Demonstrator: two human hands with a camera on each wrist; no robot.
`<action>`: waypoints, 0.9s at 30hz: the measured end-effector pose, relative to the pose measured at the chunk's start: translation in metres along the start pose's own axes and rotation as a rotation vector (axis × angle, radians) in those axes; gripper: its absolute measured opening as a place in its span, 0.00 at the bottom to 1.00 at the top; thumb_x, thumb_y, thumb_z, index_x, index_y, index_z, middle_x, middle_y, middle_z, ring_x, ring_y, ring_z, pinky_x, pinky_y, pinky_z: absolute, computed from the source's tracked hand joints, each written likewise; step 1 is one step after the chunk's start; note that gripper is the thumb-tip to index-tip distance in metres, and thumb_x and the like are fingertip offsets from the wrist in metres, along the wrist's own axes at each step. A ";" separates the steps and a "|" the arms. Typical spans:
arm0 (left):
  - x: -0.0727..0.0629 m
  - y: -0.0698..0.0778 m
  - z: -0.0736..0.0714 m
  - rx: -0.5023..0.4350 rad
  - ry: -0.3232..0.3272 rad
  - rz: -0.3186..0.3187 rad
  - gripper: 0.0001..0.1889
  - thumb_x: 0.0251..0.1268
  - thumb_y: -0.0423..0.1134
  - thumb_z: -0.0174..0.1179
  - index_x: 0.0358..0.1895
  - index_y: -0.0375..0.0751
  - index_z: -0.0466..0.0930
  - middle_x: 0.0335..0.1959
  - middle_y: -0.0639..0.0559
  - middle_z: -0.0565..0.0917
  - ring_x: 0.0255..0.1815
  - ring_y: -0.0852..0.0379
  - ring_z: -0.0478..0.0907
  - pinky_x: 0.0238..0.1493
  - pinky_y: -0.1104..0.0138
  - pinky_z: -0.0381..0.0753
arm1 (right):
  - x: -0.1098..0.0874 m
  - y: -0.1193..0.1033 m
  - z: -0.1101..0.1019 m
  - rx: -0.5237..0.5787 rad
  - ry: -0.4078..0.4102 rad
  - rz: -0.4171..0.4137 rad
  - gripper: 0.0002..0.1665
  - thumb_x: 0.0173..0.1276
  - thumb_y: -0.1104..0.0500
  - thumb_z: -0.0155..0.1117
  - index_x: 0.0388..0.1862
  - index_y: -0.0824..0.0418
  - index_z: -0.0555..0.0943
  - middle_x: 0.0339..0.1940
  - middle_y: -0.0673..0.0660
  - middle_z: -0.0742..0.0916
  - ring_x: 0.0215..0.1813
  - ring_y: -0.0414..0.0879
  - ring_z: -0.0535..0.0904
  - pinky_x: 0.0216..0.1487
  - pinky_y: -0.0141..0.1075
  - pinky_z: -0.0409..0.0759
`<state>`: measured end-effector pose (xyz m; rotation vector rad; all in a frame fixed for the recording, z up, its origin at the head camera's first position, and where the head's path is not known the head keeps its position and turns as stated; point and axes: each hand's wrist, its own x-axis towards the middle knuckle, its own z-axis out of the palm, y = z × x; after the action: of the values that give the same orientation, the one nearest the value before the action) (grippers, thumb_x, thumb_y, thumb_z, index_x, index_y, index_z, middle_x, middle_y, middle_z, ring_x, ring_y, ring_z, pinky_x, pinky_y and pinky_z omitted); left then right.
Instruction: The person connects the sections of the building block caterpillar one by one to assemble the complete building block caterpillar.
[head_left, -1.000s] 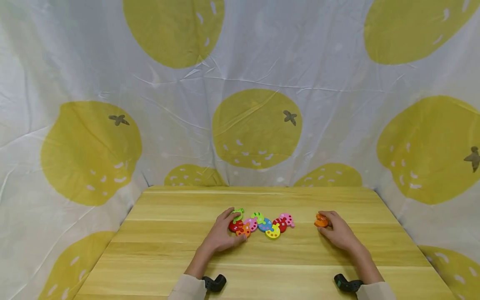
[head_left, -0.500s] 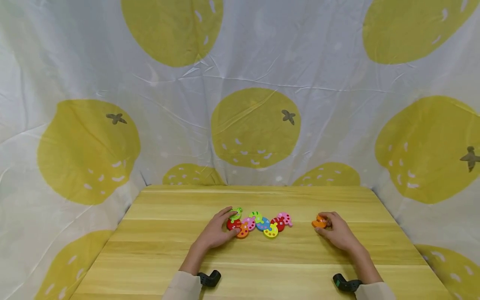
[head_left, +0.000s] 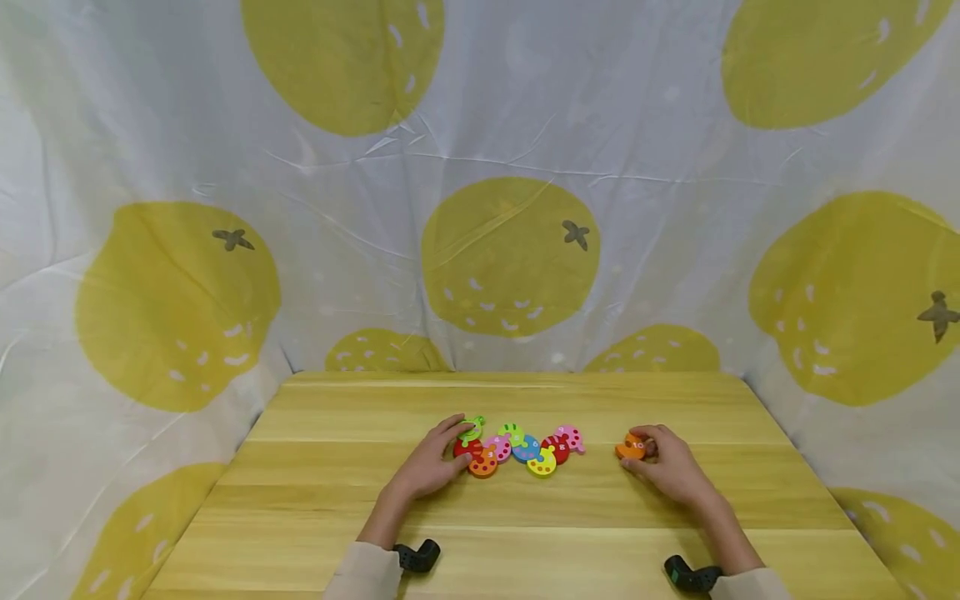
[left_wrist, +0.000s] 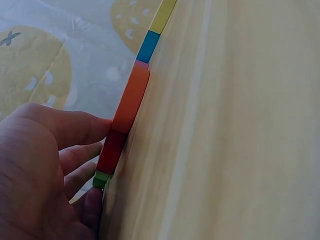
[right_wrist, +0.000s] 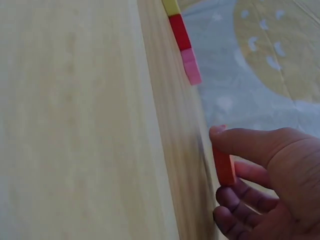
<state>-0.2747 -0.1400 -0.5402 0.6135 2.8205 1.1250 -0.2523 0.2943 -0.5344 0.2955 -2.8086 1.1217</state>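
A chain of colourful interlocking caterpillar puzzle pieces lies on the wooden table (head_left: 525,508). At its left end are a green head piece (head_left: 472,430), a red piece (left_wrist: 111,152) and an orange spotted piece (head_left: 483,463). My left hand (head_left: 431,463) rests there, index finger at the green piece and thumb touching near the red and orange ones. On the right, my right hand (head_left: 670,468) pinches a separate orange puzzle piece (head_left: 628,447) numbered 10 between thumb and fingers. A gap separates it from the pink spotted piece (head_left: 572,437) at the chain's right end.
Blue (head_left: 527,450) and yellow (head_left: 542,463) pieces sit in the middle of the chain. A curtain (head_left: 660,267) printed with lemons hangs behind the table and at both sides. Black wrist cameras (head_left: 418,557) jut inward from both wrists.
My right hand has moved slightly left with the orange piece, turning it so the number 10 shows. The left hand stays on the chain's left end.
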 end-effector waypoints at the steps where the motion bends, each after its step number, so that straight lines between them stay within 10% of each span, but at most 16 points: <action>1: 0.000 0.000 0.000 0.002 -0.002 0.002 0.29 0.72 0.42 0.60 0.75 0.44 0.71 0.81 0.44 0.62 0.81 0.37 0.58 0.77 0.38 0.62 | 0.000 -0.002 0.001 0.005 0.000 0.006 0.33 0.64 0.57 0.77 0.64 0.70 0.78 0.50 0.61 0.83 0.43 0.45 0.76 0.39 0.31 0.77; 27: -0.001 0.001 0.001 0.013 0.018 0.011 0.30 0.71 0.42 0.61 0.75 0.43 0.70 0.81 0.44 0.63 0.81 0.37 0.59 0.76 0.39 0.63 | 0.015 -0.056 0.041 0.085 -0.009 0.059 0.29 0.57 0.63 0.80 0.57 0.67 0.81 0.44 0.58 0.84 0.39 0.45 0.75 0.38 0.30 0.77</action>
<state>-0.2735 -0.1390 -0.5409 0.6240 2.8452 1.1208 -0.2562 0.2243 -0.5239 0.2264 -2.7998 1.2578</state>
